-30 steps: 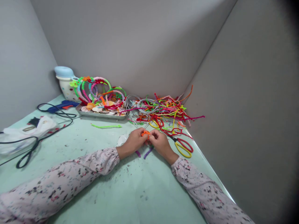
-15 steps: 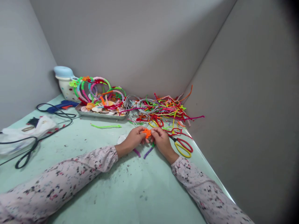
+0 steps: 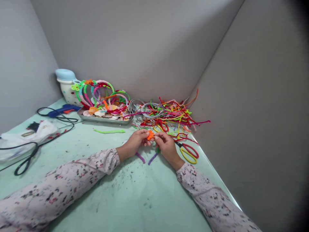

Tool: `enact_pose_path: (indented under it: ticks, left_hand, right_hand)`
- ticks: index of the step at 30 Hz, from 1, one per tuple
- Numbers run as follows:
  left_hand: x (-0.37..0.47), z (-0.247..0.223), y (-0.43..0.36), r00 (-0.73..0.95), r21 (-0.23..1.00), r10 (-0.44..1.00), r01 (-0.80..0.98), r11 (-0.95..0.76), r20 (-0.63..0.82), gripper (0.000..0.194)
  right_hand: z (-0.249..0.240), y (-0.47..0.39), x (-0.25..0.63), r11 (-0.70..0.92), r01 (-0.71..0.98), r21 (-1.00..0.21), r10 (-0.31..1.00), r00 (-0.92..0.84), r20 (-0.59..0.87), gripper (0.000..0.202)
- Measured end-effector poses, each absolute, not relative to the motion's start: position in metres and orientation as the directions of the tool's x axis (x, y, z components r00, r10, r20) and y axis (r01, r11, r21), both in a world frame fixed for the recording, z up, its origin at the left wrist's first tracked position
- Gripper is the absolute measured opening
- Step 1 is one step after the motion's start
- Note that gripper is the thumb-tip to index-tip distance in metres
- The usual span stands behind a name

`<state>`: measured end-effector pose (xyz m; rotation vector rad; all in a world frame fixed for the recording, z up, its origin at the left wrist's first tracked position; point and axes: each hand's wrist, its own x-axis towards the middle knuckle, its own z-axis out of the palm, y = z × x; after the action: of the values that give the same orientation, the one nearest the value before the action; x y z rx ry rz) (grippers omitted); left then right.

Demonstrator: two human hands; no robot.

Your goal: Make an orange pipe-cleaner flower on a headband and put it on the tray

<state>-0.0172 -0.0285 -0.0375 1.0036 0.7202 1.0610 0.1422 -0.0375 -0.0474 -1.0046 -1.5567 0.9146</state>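
A small orange pipe-cleaner flower [image 3: 150, 135] is held up between my two hands, above the table. My left hand [image 3: 136, 141] pinches its left side between thumb and fingers. At its right edge, the thumb and forefinger of my right hand [image 3: 166, 145] are pressed together; the exact spot they grip is too small to make out. Below the hands lie two purple fuzzy ends [image 3: 153, 158], one under each hand, with a bit of green by the right one. My fingers hide whatever joins them.
Scissors [image 3: 189, 153] with red and yellow handles lie right of my right hand. Behind are a heap of pipe cleaners [image 3: 173, 111], wire coils and a metal tray [image 3: 106, 120] with fuzzy headbands. A blue glue gun [image 3: 65, 110], black cable [image 3: 70, 124] and white jar [image 3: 70, 91] stand left.
The orange flower has turned and shifted slightly left and up with my left hand. My right fingertips have slid to its right edge, showing more of the flower.
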Motion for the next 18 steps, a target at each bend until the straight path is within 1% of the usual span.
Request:
enact_pose_path:
  ticks: [3, 7, 13, 18]
  left_hand:
    - [-0.0217, -0.0387, -0.0252, 0.423, 0.848, 0.904, -0.458, 0.267, -0.056, 0.007]
    - [-0.0246, -0.0384, -0.0242, 0.455, 0.819, 0.886, -0.474, 0.324, -0.087, 0.003]
    - [-0.0241, -0.0368, -0.026, 0.472, 0.824, 0.877, -0.461, 0.33, -0.087, 0.004]
    - [-0.02, -0.0361, -0.0287, 0.46, 0.857, 0.885, -0.423, 0.294, -0.076, 0.009]
  right_hand:
    - [-0.0502, -0.039, 0.1427, 0.419, 0.185, -0.889, 0.908, -0.102, 0.407, 0.015]
    - [-0.0498, -0.0423, 0.1422, 0.509, 0.258, -0.822, 0.861, -0.125, 0.493, 0.011]
    - [-0.0432, -0.0472, 0.139, 0.578, 0.326, -0.748, 0.814, -0.161, 0.558, 0.01]
    - [-0.0422, -0.0468, 0.1381, 0.564, 0.403, -0.721, 0.819, -0.16, 0.551, 0.01]
